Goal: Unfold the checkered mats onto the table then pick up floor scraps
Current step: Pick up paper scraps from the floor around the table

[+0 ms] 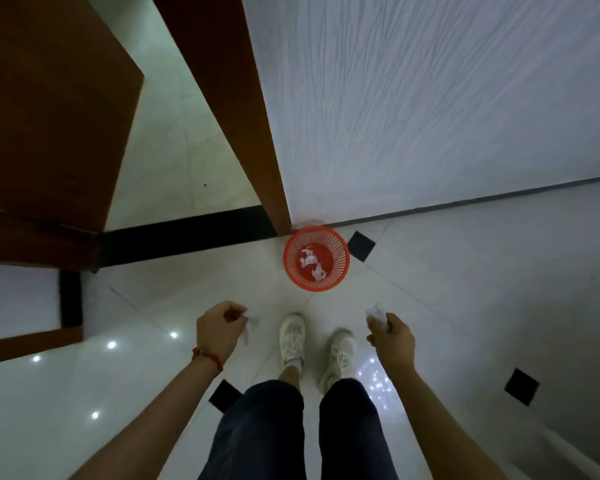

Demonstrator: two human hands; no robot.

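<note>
I stand on the tiled floor (465, 271) and look straight down, and both hands are in front of me at about the same height. The left hand (219, 329) has its grip closed around a white paper scrap (252, 323) that sticks out near the fingers. The right hand (392, 336) is also clenched, around a crumpled paper ball (376, 315) which shows above the knuckles. The red mesh wastebasket (316, 258) sits on the floor ahead of my shoes (293, 337), just beside the foot of the brown door frame (250, 133) and close to the white wall (430, 98). Some white scraps (310, 261) already lie at its bottom. The checkered mats and the bench are not in view, so I cannot say how that part stands.

I judge the step in hand is to drop these two pieces into the basket. To do it well I would bring each hand over the opening before I release — the basket mouth is narrow, and light paper drifts easily. It is better to lower the hands near to the rim and let go of one piece after the other, not to throw from where they are now. The basket looks light, so I should not knock its rim.
</note>
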